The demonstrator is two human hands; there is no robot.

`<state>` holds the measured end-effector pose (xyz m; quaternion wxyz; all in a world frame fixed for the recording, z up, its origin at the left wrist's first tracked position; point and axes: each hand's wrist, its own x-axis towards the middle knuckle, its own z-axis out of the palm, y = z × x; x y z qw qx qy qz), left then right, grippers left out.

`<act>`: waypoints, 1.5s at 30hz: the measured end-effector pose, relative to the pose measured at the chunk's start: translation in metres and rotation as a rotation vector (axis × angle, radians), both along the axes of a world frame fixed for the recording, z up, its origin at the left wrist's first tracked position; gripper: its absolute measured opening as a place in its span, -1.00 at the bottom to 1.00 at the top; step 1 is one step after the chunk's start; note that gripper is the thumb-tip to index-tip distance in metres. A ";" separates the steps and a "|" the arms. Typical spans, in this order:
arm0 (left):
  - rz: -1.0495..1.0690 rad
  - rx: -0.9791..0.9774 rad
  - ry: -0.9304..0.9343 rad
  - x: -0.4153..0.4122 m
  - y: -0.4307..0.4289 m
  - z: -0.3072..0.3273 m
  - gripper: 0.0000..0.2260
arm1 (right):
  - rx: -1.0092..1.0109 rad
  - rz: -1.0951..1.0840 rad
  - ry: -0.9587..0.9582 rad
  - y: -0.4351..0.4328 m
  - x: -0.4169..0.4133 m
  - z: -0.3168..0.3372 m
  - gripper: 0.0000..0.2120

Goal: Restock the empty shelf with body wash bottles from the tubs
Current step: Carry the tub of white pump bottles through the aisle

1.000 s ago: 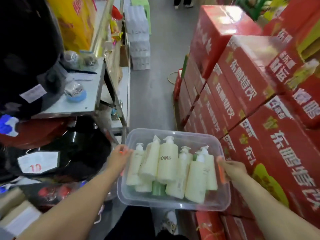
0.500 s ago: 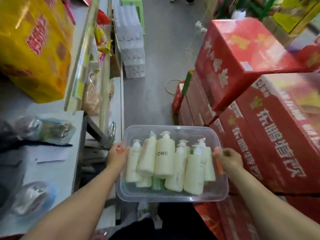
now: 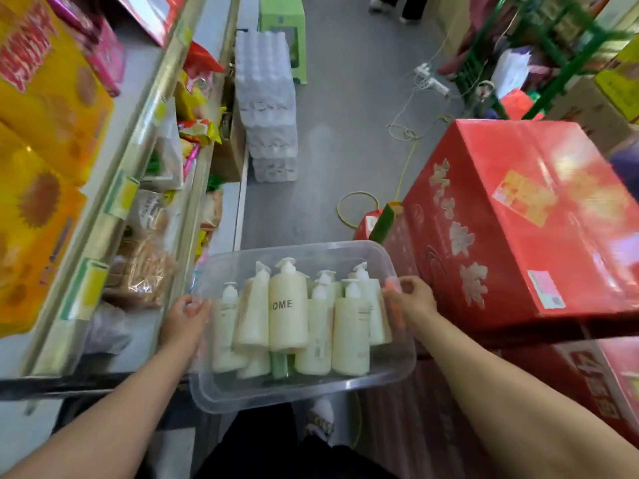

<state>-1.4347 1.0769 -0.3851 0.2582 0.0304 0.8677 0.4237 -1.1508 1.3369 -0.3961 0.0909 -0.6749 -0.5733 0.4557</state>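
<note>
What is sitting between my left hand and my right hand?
In the head view, the clear tub spans the gap between the left hand and right hand, each gripping one end; cream body wash bottles lie inside it.

Bottles (image 3: 288,305) in tub (image 3: 242,397), between shelves (image 3: 114,202) and boxes (image 3: 518,219)

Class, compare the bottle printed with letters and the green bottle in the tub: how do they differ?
The lettered bottle is cream; the green bottle is green. The lettered bottle lies on top, pump showing; the green bottle is mostly buried under others. Both lie in the clear tub.
</note>
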 end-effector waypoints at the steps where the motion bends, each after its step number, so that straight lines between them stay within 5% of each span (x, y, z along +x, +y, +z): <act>1: 0.019 0.000 -0.012 -0.014 0.011 -0.006 -0.84 | 0.000 0.007 -0.007 0.016 -0.013 0.001 -0.68; 14: 0.007 -0.070 -0.082 -0.190 0.195 -0.017 -0.75 | 0.124 -0.020 -0.057 0.200 -0.185 0.002 -0.82; 18: -0.007 -0.058 -0.082 -0.241 0.267 -0.003 -0.59 | 0.093 -0.004 -0.062 0.265 -0.231 0.003 -0.73; 24: 0.058 -0.045 -0.083 -0.315 0.374 -0.019 -0.86 | 0.047 0.050 -0.065 0.385 -0.308 -0.013 -0.76; 28: 0.156 -0.067 -0.086 -0.360 0.444 -0.028 -0.74 | 0.047 0.105 -0.068 0.472 -0.371 -0.012 -0.75; 35: 0.327 0.009 -0.080 -0.426 0.560 0.016 -0.89 | 0.078 0.218 -0.081 0.619 -0.499 0.020 -0.73; 45: 0.496 -0.029 -0.073 -0.511 0.656 0.034 -0.85 | 0.136 0.460 -0.139 0.771 -0.680 0.071 -0.74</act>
